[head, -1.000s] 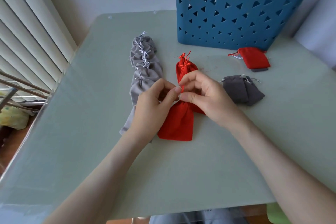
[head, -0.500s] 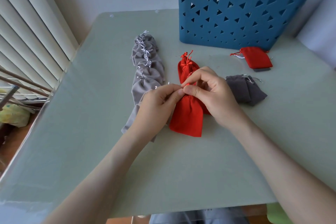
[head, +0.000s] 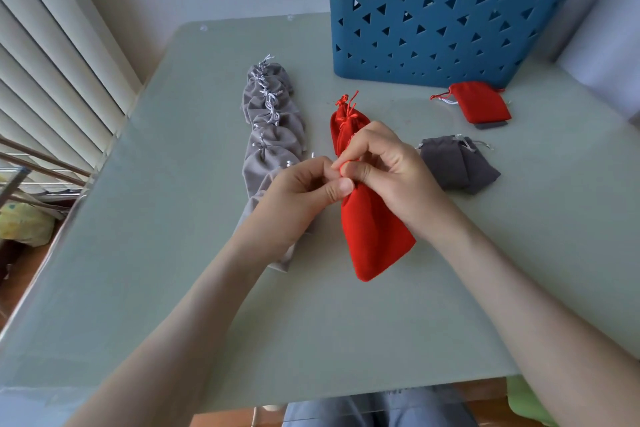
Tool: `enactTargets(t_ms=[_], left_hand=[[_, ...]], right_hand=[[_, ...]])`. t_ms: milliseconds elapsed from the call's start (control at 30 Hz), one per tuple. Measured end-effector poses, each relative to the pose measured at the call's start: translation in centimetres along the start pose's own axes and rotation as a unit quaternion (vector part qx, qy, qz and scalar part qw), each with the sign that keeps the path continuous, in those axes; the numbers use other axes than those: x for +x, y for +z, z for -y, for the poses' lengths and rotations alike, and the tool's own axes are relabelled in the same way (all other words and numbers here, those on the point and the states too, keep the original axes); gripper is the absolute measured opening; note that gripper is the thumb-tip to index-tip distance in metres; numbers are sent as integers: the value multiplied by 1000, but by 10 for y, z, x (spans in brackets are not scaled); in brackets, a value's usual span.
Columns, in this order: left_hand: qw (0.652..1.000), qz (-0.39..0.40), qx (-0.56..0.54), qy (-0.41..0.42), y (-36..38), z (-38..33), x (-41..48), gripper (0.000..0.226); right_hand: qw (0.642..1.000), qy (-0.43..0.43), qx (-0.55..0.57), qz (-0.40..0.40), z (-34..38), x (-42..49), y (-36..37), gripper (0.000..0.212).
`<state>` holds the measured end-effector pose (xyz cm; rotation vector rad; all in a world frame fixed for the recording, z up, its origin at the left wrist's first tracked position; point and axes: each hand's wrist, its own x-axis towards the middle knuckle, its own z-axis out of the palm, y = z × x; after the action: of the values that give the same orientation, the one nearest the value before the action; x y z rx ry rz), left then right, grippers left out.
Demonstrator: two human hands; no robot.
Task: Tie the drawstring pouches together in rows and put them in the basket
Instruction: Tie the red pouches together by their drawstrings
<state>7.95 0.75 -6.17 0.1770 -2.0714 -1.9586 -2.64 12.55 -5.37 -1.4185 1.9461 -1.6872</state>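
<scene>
Mid-knot on the red pouch row (head: 375,229): my left hand (head: 298,204) and right hand (head: 391,170) both pinch its red drawstring (head: 341,168). Next, I judge: cinch tight, then fetch the loose red pouch (head: 479,102) by the blue basket (head: 450,28).

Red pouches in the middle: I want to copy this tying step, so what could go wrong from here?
1. The left hand and right hand both pinch the thin red cord at the neck of the near red pouch. If either grip slips, the knot may end up loose.
2. The left hand sits over the near end of the grey row, so a tightening pull might drag that row out of line.
</scene>
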Motion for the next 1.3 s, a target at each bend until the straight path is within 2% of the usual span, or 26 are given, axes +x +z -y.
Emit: enactTargets(t_ms=[67,167,267,533,633,767,867,967,1133,1233,1300], left_hand=[[1000,-20,1,-2,0,2,2,17],[997,-65,-37,9,-1,2,4,17],[991,-91,-97,6,-1,2,5,12],[992,-108,-66,21,-2,-1,3,21],[992,-113,-58,16,-3,-2,3,22],[992,-114,-60,0,-3,-6,2,18],[992,-100,-77,-7,-1,-7,1,14],[992,-68,-102,8,-1,-9,1,25],[981,-34,-189,-6,-1,-11,0,31],[986,-35,-165,-1,-1,-7,1,31],[991,-46,-127,2,-1,-5,2,30]], right_hand=[[999,19,35,18,2,-2,-1,13],[985,96,132,63,4,-4,0,16],[976,135,140,102,-1,-4,2,20],[982,142,38,121,-6,-2,1,20],[983,139,27,118,-5,-2,-1,8],[988,125,15,92,-2,-2,-4,32],[987,125,-28,100,-4,0,-4,32],[986,125,-46,100,-7,1,-6,33],[988,72,-124,64,-9,5,-12,31],[983,64,-164,50,-10,4,-15,23],[982,97,-160,43,-13,2,-14,28]])
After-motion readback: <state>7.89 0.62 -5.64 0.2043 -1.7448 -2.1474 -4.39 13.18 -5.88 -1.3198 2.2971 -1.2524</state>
